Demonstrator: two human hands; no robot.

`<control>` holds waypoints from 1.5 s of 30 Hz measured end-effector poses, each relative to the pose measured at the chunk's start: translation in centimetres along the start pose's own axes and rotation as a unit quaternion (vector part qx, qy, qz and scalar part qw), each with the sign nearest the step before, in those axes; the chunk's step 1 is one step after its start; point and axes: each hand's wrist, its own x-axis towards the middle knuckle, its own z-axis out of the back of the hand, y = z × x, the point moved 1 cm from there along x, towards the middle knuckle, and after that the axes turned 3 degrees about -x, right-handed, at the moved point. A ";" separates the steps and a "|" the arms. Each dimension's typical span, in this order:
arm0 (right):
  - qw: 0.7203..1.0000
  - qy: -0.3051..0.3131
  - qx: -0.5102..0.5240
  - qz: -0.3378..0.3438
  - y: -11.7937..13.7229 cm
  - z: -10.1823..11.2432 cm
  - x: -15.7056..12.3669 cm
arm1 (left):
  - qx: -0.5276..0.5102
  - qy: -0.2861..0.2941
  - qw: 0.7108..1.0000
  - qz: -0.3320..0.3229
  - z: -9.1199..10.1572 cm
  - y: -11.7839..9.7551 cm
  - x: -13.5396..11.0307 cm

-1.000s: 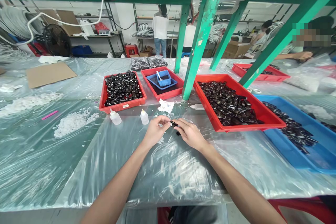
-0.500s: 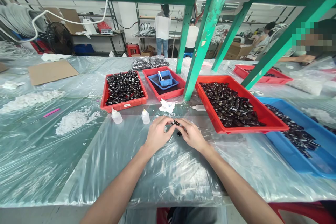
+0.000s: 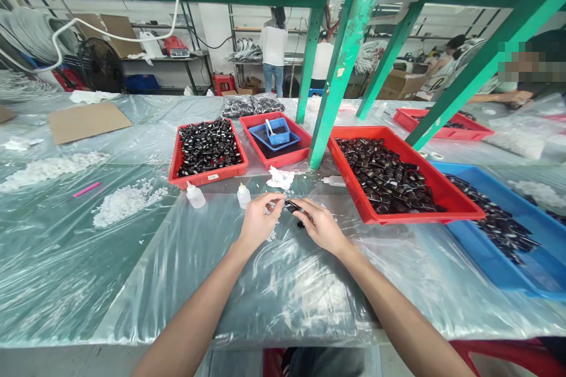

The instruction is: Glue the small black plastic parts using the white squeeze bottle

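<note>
A small, glossy black piece (image 3: pixel 290 206) lies at the frame's centre, clamped in the grip of the right hand (image 3: pixel 322 225); whether the left hand's (image 3: pixel 259 221) grip is closed cannot be told. Probably light, stiff and slippery, it suits an edge hold. Clear plastic sheeting covers the green surface (image 3: pixel 177 288); 1 standing person (image 3: pixel 273 47) occupies the upper centre.

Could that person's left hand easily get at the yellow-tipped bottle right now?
Probably yes: the left hand is close to the yellow-tipped bottle, and nothing visible stands between them; the right hand seems to hold the black piece.
</note>
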 end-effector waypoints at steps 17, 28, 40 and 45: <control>0.998 -0.011 0.058 -0.008 0.4 -0.1 0.0 | 0.003 -0.008 1.000 -0.010 0.0 0.3 -0.1; 0.974 -0.052 0.208 -0.069 -0.1 -1.6 -0.1 | -0.044 -0.020 0.999 0.013 -0.6 0.5 -0.5; 0.938 -0.060 0.316 -0.126 0.4 -1.6 0.2 | -0.097 -0.012 0.995 -0.014 -1.4 0.6 -0.5; 0.876 -0.024 0.438 -0.201 0.7 -0.9 0.5 | -0.074 -0.003 0.997 -0.009 -1.4 0.4 -0.5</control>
